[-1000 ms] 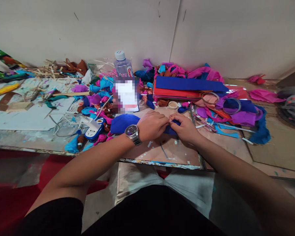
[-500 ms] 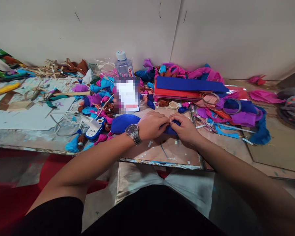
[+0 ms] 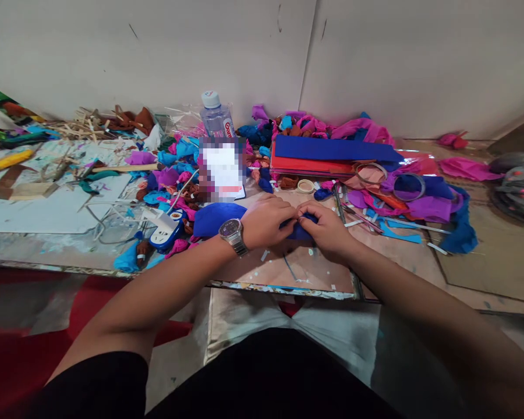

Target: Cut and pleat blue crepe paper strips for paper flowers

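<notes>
A strip of dark blue crepe paper (image 3: 215, 220) lies across the table, passing under my left wrist. My left hand (image 3: 268, 221), with a watch on its wrist, pinches the paper near its right end. Fingertips touching the left ones, my right hand (image 3: 324, 228) is closed on the same blue paper, whose bunched part shows between the two hands. Just beyond the hands are a tape roll (image 3: 306, 186) and a small dark blue bundle (image 3: 322, 194).
Behind stand a bottle (image 3: 217, 118) and a blurred phone (image 3: 222, 169). A blue power strip (image 3: 168, 233) with cables is at left among coloured paper bundles. Folded blue sheets (image 3: 336, 150) and scraps lie at right, beside a clear ring (image 3: 409, 187). The table's front edge (image 3: 283, 290) is near.
The view has shifted slightly, moving the table items a little left. My right fingers have changed position slightly on the blue paper; both hands stay together.
</notes>
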The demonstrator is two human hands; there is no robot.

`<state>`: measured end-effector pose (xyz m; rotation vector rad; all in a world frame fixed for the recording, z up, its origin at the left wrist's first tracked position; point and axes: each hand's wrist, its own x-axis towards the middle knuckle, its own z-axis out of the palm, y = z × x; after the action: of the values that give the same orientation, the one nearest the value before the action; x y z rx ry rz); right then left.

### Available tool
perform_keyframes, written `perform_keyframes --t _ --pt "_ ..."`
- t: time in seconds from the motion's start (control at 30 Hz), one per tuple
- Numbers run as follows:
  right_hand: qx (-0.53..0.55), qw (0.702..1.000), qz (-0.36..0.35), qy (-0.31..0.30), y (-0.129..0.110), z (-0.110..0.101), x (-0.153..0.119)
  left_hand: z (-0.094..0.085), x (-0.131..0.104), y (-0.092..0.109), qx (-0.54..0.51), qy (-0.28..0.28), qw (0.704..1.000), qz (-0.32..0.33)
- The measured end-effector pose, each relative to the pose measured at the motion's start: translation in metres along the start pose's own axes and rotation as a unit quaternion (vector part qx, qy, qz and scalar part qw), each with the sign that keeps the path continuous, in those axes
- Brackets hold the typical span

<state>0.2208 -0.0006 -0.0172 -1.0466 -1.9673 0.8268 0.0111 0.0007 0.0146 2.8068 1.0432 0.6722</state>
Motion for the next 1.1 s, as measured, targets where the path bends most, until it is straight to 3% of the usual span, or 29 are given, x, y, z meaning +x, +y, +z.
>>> perform_keyframes --t 0.2,0.57,0.87,1.1 --pt "0.004 1.0 0.013 0.011 -0.003 0.0 0.0 0.004 -0.001 -0.002 -0.016 0.006 1.0 0.0" --pt "0.018 0.998 0.061 0.018 -0.012 -0.012 -0.001 -0.005 -0.001 -0.007 -0.111 -0.009 0.991 -0.071" --pt "-0.081 0.996 -0.046 0.0 -0.012 -0.015 -0.003 -0.005 -0.001 -0.006 -0.153 -0.029 0.985 -0.081" --pt "-0.09 0.995 -0.029 0.01 -0.009 -0.015 -0.001 -0.005 -0.001 -0.007 -0.14 -0.041 0.985 -0.089"
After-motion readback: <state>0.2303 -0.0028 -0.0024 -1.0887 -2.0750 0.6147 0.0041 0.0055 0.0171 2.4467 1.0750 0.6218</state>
